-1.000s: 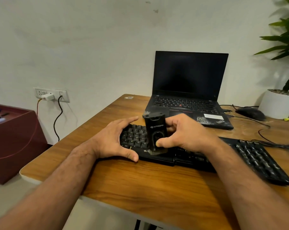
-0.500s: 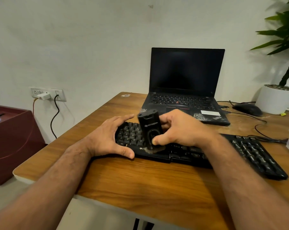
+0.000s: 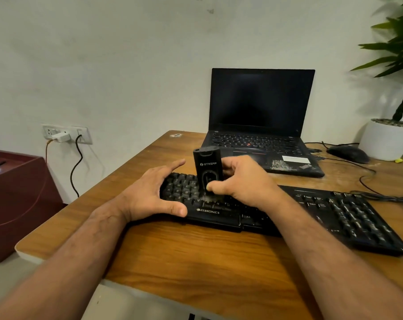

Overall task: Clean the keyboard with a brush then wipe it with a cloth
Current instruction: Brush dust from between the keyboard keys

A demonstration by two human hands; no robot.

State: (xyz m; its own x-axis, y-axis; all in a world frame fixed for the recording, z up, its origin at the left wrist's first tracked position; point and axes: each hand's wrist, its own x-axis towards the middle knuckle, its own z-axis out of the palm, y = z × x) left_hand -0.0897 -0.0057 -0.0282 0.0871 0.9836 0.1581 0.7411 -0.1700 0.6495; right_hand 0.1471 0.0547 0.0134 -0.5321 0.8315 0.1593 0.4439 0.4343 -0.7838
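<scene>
A black keyboard (image 3: 348,215) lies across the wooden table (image 3: 207,257), running from centre to right. My right hand (image 3: 242,179) grips a black upright brush (image 3: 207,167), whose bristle end rests on the keys left of the keyboard's middle. My left hand (image 3: 152,192) clasps the keyboard's left end, thumb on the front edge and fingers spread over the back keys. No cloth is visible.
An open black laptop (image 3: 260,125) stands behind the keyboard. A black mouse (image 3: 348,153) with cables and a white plant pot (image 3: 385,139) sit at the back right. A dark red box (image 3: 18,199) stands left of the table, below a wall socket (image 3: 64,133).
The brush in my right hand has shifted slightly back up the keys. My left hand keeps its hold on the keyboard's left end.
</scene>
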